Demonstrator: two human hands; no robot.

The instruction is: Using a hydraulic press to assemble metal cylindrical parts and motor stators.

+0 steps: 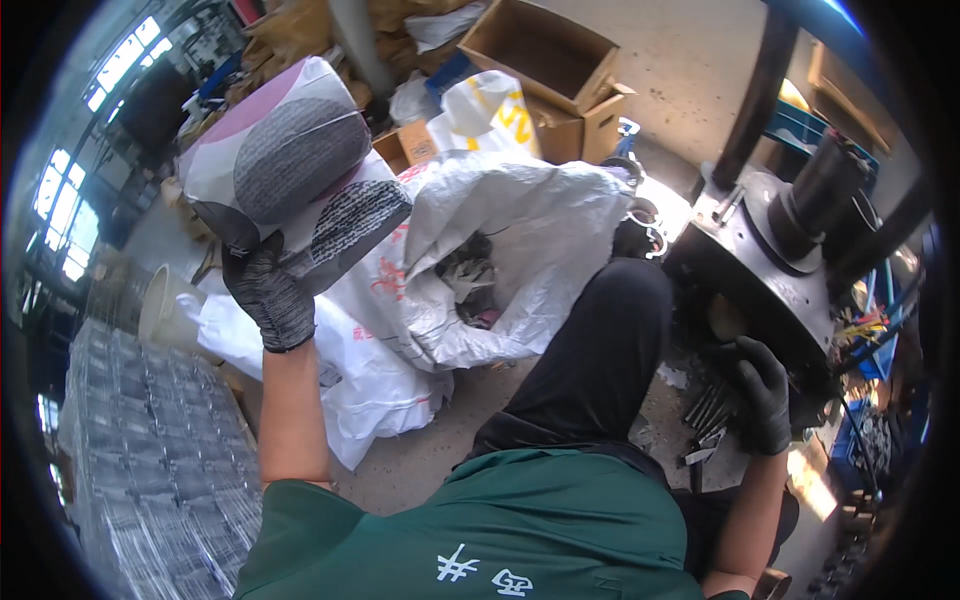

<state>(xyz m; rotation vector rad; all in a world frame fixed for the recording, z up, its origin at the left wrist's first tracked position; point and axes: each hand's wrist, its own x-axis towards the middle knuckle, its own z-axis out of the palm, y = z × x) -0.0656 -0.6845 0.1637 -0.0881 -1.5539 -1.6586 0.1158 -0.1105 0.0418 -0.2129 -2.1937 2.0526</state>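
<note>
My left hand (pixel 270 300), in a dark grey work glove, is raised at the left and grips the lower edge of a bulky cushion-like piece (pixel 300 160). That piece is pale, with large grey and purple oval patches. My right hand (pixel 762 395), also gloved, is low at the right beside a heavy dark machine base (pixel 760 290). Its fingers are partly bent and apart, with nothing visible between them. Dark metal rods (pixel 708 412) lie just left of it. Between my hands, a white woven sack (pixel 560 215) stands with its mouth wide, holding crumpled grey scraps (pixel 468 275).
My bent knee (pixel 625 310) reaches toward the sack. Cardboard boxes (pixel 540 50) stand behind it. A white plastic bag (pixel 370 410) lies in front of the sack. Clear-wrapped stacked goods (pixel 150 430) occupy the lower left. A dark post (pixel 755 90) rises behind the machine.
</note>
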